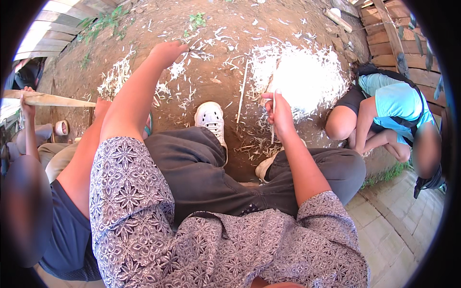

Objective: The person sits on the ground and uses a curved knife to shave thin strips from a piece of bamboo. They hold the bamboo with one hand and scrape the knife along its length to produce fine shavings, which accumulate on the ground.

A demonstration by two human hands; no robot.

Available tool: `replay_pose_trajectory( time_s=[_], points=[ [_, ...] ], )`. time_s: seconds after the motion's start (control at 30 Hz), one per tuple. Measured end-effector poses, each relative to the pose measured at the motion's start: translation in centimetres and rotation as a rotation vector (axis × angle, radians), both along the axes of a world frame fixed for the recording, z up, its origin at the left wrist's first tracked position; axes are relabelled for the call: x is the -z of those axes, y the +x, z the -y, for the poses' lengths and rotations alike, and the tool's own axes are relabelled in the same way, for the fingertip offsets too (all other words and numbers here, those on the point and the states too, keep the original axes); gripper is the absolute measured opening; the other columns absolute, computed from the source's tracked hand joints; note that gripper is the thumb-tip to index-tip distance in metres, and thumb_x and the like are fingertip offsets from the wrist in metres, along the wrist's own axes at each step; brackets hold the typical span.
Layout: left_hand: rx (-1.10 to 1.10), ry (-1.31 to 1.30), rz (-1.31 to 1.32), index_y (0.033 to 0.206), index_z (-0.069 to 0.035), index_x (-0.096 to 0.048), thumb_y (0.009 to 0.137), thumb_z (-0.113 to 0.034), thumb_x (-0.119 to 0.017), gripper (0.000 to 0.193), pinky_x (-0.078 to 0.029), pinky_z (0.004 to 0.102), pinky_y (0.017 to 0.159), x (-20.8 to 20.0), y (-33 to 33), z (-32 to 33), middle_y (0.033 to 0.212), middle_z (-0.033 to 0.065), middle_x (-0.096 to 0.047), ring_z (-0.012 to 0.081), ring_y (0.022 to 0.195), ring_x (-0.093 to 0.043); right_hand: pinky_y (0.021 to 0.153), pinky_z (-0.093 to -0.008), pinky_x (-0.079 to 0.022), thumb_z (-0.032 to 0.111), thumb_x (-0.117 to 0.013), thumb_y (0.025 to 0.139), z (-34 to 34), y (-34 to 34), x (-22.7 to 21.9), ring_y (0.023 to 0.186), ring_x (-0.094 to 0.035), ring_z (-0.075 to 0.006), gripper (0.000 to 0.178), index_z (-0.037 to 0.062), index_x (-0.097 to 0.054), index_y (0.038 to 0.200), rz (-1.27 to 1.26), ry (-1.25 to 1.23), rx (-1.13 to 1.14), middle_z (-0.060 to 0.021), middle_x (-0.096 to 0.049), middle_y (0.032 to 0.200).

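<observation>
My left hand (169, 52) is stretched out far ahead over the bare soil, its fingers closed. A thin dark bit shows by its fingertips, too small to name, and whatever the fingers hold is hidden. Nearer to me, on the right, my right hand (281, 114) pinches a thin pale wooden stick (272, 136). The stick runs roughly upright in the picture, its lower end showing below the fingers. Just beyond that hand lies a heap of pale wood shavings (307, 77), glaring white in the sun. Another slim stick (242, 91) lies on the ground between my hands.
My white clog (210, 117) stands in the middle. At left, a person (67, 211) sits close beside my arm, near a long pale piece of wood (53, 99). Another person in a light blue shirt (396, 98) crouches at right. More shavings (115, 77) lie at left.
</observation>
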State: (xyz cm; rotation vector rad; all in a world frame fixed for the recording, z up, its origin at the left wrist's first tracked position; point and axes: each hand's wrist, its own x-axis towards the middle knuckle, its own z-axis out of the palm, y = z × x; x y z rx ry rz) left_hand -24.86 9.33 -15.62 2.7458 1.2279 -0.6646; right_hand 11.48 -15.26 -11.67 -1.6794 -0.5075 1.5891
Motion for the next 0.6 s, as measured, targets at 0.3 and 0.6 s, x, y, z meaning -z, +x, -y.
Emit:
replay_pose_trajectory(
  time_s=[0.3, 0.6],
  points=[
    [-0.145, 0.005, -0.164, 0.146, -0.026, -0.05, 0.09, 0.005, -0.06, 0.065, -0.057, 0.0438, 0.092, -1.7, -3.8, -0.3, 0.128, 0.0101, -0.063, 0.032, 0.117, -0.065, 0.049, -0.0202, -0.029, 0.04, -0.037, 0.111, -0.2, -1.0, 0.3, 0.057, -0.033, -0.0029, 0.045, 0.0094, -0.069, 0.114, 0.003, 0.005, -0.025, 0.0051, -0.049, 0.076],
    [-0.177, 0.016, -0.217, 0.141, -0.024, -0.052, 0.098, -0.003, -0.054, 0.048, -0.058, 0.045, 0.091, -2.7, -4.4, -0.1, 0.128, 0.011, -0.064, 0.0319, 0.119, -0.066, 0.047, -0.0207, -0.03, 0.045, -0.034, 0.113, -0.3, -1.1, 0.2, 0.053, -0.032, -0.0026, 0.052, 0.0034, -0.065, 0.118, -0.004, 0.018, -0.045, 0.0055, -0.047, 0.072]
  ],
)
